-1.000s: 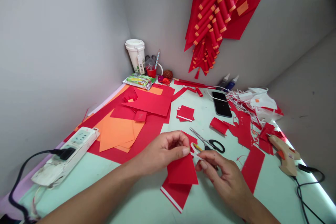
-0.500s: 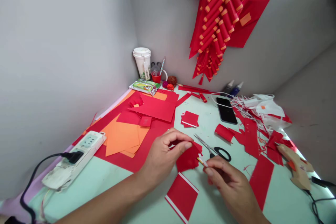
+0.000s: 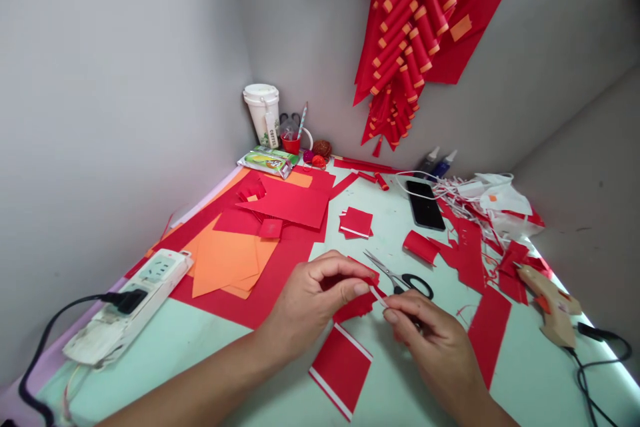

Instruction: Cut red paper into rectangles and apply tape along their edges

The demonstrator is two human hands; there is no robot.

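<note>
My left hand (image 3: 313, 300) pinches one end of a narrow strip of red paper with a white edge (image 3: 378, 295), thumb against forefinger. At its other end my right hand (image 3: 435, 343) is closed, thumb and forefinger pinching the strip. Most of the strip is hidden by my fingers. Beneath the strip lie red paper pieces (image 3: 353, 309), partly covered by my left hand. A red paper square with white strips along two opposite edges (image 3: 341, 370) lies in front, between my forearms. Scissors with black handles (image 3: 397, 275) rest just beyond my fingertips.
Red and orange sheets (image 3: 225, 263) spread at left beside a power strip (image 3: 130, 307). Small red squares (image 3: 356, 222), a phone (image 3: 425, 205) and a rolled red piece (image 3: 420, 247) lie farther back. Paper scraps (image 3: 473, 257) and a glue gun (image 3: 547, 303) are right.
My right hand has come closer to my left, and the strip now spans between both sets of fingertips. The whole view has shifted slightly.
</note>
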